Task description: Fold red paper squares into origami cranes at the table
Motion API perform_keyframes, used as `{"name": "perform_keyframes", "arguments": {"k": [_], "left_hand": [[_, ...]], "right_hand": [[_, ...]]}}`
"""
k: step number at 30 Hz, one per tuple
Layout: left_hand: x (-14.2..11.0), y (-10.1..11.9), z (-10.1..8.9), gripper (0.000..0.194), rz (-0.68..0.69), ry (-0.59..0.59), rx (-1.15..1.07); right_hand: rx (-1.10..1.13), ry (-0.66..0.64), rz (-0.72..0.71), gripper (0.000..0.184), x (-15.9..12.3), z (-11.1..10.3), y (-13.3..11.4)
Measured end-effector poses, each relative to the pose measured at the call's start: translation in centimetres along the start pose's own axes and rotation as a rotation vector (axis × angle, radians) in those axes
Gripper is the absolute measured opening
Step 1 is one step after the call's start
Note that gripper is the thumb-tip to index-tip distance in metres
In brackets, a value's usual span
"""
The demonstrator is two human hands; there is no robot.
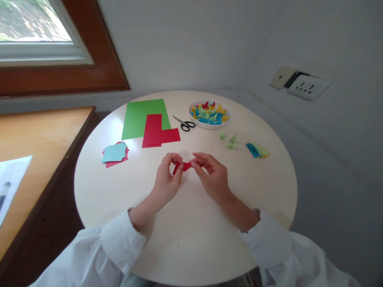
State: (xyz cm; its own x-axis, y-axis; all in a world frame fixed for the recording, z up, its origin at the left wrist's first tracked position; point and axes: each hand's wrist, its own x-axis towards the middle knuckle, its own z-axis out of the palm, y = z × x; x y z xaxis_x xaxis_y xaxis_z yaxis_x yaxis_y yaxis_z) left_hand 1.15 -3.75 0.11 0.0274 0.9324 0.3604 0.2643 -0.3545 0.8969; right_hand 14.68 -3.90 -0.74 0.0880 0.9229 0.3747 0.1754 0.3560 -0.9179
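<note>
A small folded piece of red paper (187, 166) is held between both hands above the middle of the round white table (191, 247). My left hand (170, 175) pinches its left part between thumb and fingers. At the right end, my right hand (213, 174) grips it with thumb and fingertips. Fingers cover parts of the paper, so its full shape is hidden. Beyond the hands lie red paper pieces (152, 129), partly on a large green sheet (134, 119). Scissors with black handles (186, 126) rest to the right of these, their blades pointing up-left.
A white bowl (209, 126) of colourful folded paper figures stands at the back. Several pale green figures (229, 140) lie before it, with paper strips (257, 150) farther right. Small blue and red paper squares (115, 153) are stacked left. A wooden desk (48, 135) adjoins the left side.
</note>
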Motion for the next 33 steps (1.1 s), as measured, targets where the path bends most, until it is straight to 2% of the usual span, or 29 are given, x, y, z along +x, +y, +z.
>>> {"name": "perform_keyframes", "arguments": {"k": [8, 13, 18, 23, 33], "left_hand": [[-0.04, 0.01, 0.11, 0.009, -0.007, -0.010, -0.009], [-0.15, 0.05, 0.20, 0.009, -0.011, -0.015, -0.008], [-0.27, 0.00, 0.30, 0.010, -0.005, -0.004, 0.002], [-0.25, 0.00, 0.31, 0.010, 0.003, 0.003, 0.010], [-0.19, -0.19, 0.27, 0.011, 0.009, 0.017, 0.002]], "right_hand": [[0.033, 0.034, 0.044, 0.018, 0.12, 0.11, -0.11], [0.067, -0.010, 0.040, 0.018, 0.11, 0.07, -0.24], [0.053, -0.071, 0.025, 0.027, 0.16, 0.18, -0.29], [0.000, -0.056, 0.036, 0.026, 0.31, 0.15, -0.17], [0.055, -0.055, 0.057, 0.021, 0.33, 0.02, 0.09]]}}
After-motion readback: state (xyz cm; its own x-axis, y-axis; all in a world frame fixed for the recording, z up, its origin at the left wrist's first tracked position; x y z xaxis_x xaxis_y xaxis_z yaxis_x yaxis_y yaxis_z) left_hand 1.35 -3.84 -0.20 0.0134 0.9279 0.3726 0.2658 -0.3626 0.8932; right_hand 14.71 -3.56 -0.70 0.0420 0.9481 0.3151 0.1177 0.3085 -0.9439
